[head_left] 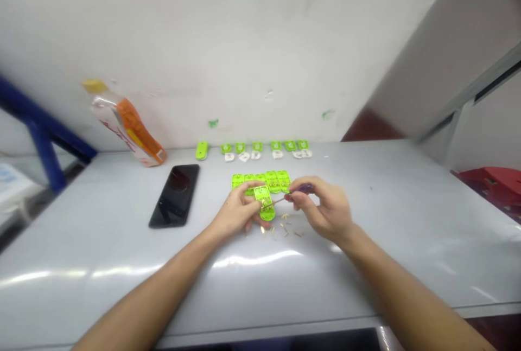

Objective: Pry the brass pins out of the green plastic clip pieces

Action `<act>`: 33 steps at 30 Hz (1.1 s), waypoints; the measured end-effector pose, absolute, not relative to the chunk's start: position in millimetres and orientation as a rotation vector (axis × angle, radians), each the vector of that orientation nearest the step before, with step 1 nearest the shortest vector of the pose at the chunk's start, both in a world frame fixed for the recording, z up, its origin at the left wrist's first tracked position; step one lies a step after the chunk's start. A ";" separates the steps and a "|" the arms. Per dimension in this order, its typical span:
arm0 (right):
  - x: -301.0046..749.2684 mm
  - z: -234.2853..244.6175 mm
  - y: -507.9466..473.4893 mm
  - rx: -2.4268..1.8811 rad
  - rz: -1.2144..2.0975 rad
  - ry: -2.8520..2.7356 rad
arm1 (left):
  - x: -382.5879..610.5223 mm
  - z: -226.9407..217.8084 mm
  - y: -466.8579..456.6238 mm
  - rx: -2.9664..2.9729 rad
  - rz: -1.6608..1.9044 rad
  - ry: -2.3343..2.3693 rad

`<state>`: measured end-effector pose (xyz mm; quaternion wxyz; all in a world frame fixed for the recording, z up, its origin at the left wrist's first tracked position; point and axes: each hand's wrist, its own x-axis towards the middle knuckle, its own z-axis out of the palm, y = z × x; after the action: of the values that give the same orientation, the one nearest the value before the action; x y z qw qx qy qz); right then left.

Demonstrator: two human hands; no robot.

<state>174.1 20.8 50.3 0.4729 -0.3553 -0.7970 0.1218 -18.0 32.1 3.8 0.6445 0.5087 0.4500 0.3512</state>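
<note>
My left hand grips a bright green plastic casing by its edges, with its open inside facing me and small brass-coloured parts across its middle. Between the fingers of my right hand is a screwdriver with a dark purple handle. Its thin shaft points left, and the tip meets the casing near the brass parts. Below the casing, several small brass pieces lie scattered on the table. Just behind my hands sits a row of similar green casings, partly covered by my left fingers.
Along the wall stand several small green pieces with white pieces before them. A closed green casing lies left of these. A black phone and a drink bottle are farther left on the grey table.
</note>
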 end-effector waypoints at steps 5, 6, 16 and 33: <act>172.4 51.6 21.0 -0.817 0.213 -1.936 | -17.1 6.9 30.1 1.172 0.825 1.048; 172.7 50.9 21.6 -0.812 0.175 -1.915 | -16.8 8.2 29.6 1.179 0.826 1.053; 184.4 49.2 30.6 -1.065 0.050 -2.143 | -19.1 14.7 32.9 1.289 0.993 1.197; 188.2 49.8 33.8 -1.149 0.223 -2.244 | -21.0 13.4 32.3 1.307 1.075 1.237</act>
<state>188.2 33.8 49.8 0.3005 -0.4330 -0.8457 0.0840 -21.0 32.3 13.4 0.4993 0.5404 0.5112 0.4443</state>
